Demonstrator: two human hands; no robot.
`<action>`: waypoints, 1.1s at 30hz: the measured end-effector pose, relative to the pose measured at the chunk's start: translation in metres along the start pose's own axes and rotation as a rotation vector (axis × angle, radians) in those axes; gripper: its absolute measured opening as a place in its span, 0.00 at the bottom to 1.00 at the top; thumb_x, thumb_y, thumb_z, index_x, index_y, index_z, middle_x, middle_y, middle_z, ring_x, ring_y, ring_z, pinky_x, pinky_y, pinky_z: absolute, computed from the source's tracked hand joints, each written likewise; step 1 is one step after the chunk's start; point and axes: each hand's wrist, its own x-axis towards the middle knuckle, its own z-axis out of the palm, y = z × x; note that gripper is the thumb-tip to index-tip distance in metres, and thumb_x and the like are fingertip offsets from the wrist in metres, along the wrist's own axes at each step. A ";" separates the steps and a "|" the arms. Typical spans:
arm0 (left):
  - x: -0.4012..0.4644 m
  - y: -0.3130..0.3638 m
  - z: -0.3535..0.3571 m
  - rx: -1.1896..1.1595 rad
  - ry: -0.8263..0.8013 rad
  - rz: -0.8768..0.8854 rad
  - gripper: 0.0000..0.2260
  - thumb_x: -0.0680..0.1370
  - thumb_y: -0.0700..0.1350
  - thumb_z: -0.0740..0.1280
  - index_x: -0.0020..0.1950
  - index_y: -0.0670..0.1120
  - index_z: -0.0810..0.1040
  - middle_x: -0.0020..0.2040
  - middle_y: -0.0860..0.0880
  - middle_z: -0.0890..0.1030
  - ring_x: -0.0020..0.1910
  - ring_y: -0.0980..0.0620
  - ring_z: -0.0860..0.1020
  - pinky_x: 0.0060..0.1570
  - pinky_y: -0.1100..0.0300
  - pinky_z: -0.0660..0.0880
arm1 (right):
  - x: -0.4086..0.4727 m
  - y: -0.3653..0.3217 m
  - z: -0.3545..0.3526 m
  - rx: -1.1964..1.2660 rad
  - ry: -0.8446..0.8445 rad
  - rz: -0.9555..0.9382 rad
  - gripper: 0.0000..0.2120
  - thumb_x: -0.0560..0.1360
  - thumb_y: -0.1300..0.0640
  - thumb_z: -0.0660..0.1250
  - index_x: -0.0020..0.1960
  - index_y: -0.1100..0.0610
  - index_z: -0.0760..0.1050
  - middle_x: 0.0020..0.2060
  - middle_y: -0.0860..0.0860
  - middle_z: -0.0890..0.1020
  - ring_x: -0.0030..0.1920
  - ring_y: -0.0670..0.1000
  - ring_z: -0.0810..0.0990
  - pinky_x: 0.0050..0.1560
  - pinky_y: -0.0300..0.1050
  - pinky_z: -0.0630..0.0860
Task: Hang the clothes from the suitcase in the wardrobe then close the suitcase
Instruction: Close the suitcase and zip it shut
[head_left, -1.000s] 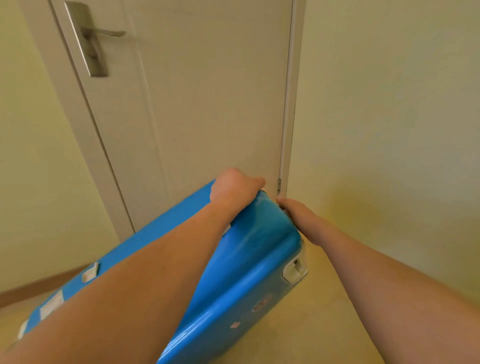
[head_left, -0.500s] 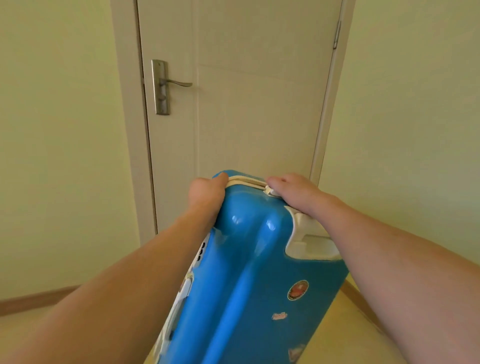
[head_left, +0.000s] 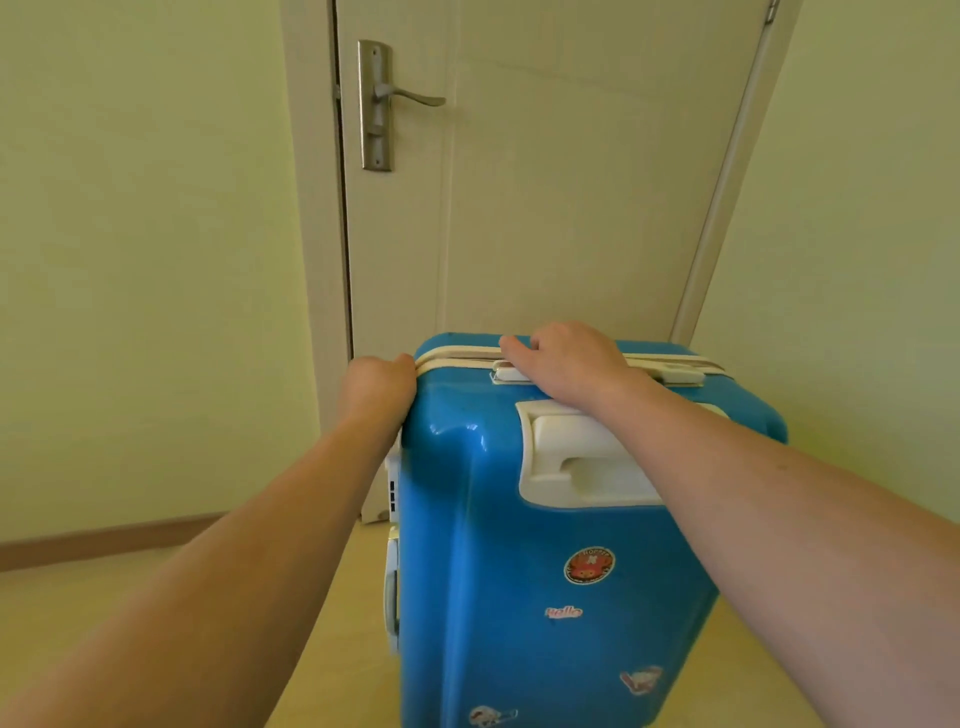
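Note:
A blue hard-shell suitcase (head_left: 550, 519) with stickers and a white recessed handle stands upright and closed on the floor, in front of a door. My left hand (head_left: 376, 387) grips its upper left corner, fingers curled round the far side. My right hand (head_left: 566, 364) lies on the top edge over the white seam and latch, fingers curled over the rim. No clothes and no wardrobe are in view.
A closed pale door (head_left: 545, 171) with a metal lever handle (head_left: 400, 98) stands right behind the suitcase. Pale walls flank it on both sides, with a brown skirting board (head_left: 104, 545) at the lower left. Yellowish floor (head_left: 332, 649) lies around the suitcase.
The suitcase has been tipped up from lying slanted to standing upright. My right hand has slid from the corner onto the top edge; my left hand stays at the left corner.

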 end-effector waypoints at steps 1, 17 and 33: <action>-0.002 0.000 -0.003 0.101 0.030 0.082 0.13 0.76 0.44 0.61 0.32 0.43 0.66 0.30 0.46 0.66 0.29 0.48 0.64 0.30 0.58 0.62 | 0.001 0.006 -0.002 0.035 -0.019 -0.040 0.27 0.79 0.38 0.52 0.31 0.58 0.66 0.28 0.53 0.69 0.31 0.54 0.68 0.30 0.46 0.60; -0.027 -0.012 -0.013 0.602 0.004 0.760 0.16 0.80 0.49 0.51 0.60 0.49 0.74 0.60 0.49 0.72 0.56 0.46 0.69 0.55 0.50 0.69 | 0.005 0.007 -0.006 -0.280 -0.093 -0.049 0.23 0.83 0.40 0.45 0.40 0.46 0.72 0.40 0.57 0.78 0.44 0.59 0.78 0.40 0.47 0.71; -0.039 0.013 0.007 0.446 -0.208 0.325 0.23 0.81 0.51 0.54 0.74 0.46 0.61 0.74 0.45 0.56 0.74 0.43 0.51 0.72 0.50 0.50 | 0.012 -0.011 -0.024 0.118 -0.344 0.027 0.20 0.74 0.39 0.68 0.50 0.57 0.77 0.44 0.52 0.79 0.43 0.51 0.76 0.43 0.47 0.70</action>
